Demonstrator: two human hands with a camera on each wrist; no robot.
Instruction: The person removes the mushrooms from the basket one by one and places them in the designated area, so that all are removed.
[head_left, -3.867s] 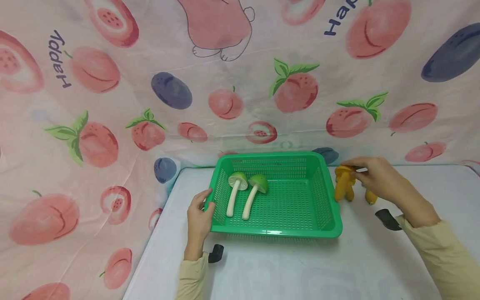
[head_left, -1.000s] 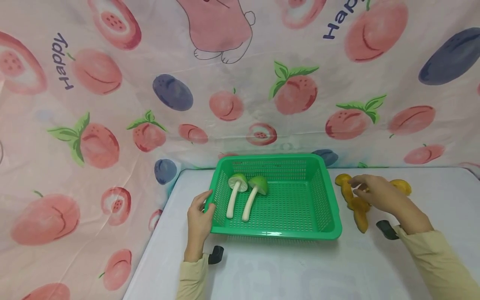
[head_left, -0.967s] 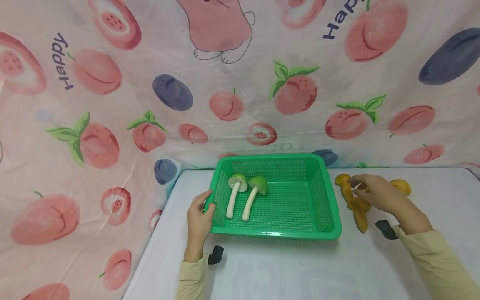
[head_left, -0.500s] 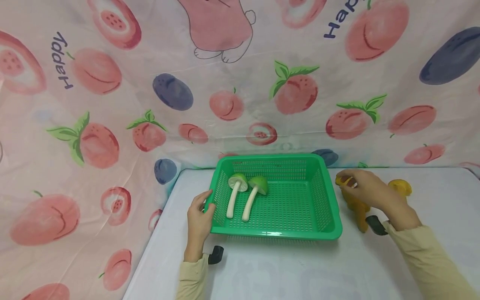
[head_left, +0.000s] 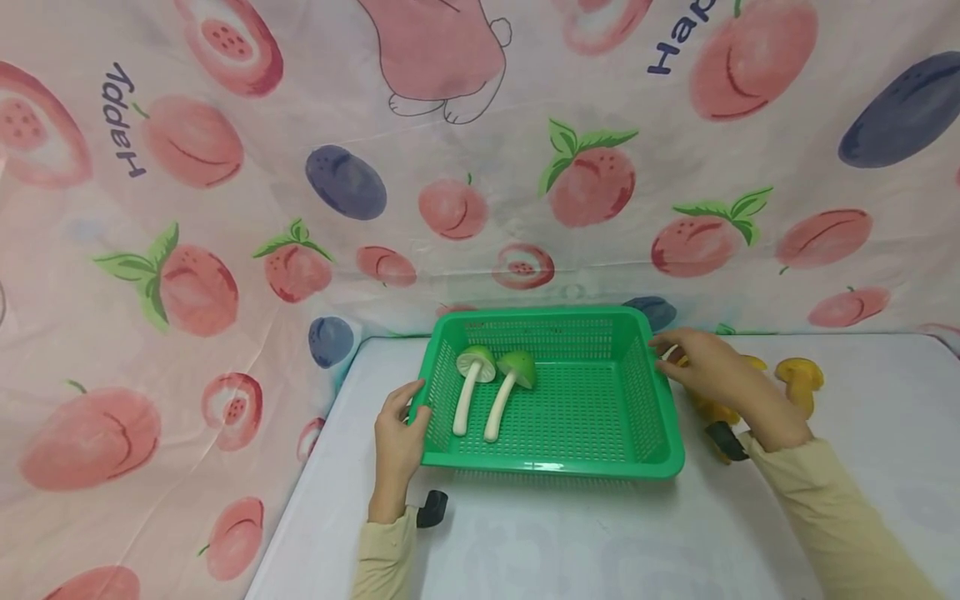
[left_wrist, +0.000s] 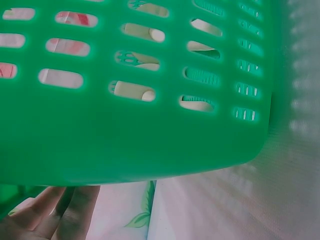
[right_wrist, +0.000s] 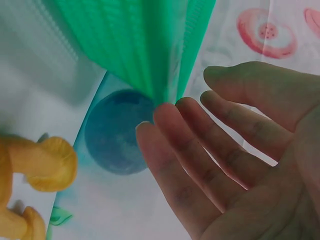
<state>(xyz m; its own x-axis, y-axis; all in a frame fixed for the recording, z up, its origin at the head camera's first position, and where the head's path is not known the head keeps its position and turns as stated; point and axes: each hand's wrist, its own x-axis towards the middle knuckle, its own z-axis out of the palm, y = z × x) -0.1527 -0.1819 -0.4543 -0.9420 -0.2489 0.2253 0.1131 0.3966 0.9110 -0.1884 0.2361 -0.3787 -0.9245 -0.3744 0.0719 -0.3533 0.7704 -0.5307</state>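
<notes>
My left hand (head_left: 399, 437) grips the left rim of a green perforated plastic basket (head_left: 553, 467). In the left wrist view the fingers (left_wrist: 77, 215) show beyond the basket's wall (left_wrist: 125, 135). Inside the basket lie two mushrooms with green caps and long white stems, a left one (head_left: 467, 400) and a right one (head_left: 501, 404). My right hand (head_left: 708, 367) is at the basket's right rim, fingertips right at the edge. In the right wrist view its fingers (right_wrist: 175, 185) are slightly bent and spread, with nothing between them and the thumb.
Right of the basket, a yellow mushroom (head_left: 800, 383) lies on the white table (head_left: 570, 542). More yellow mushrooms (head_left: 716, 412) are partly hidden under my right hand and wrist. A fruit-printed cloth (head_left: 480, 167) hangs behind the table.
My right hand held a yellow mushroom beside the basket earlier. It has let go and moved left to the basket's rim. The left hand and basket have stayed put.
</notes>
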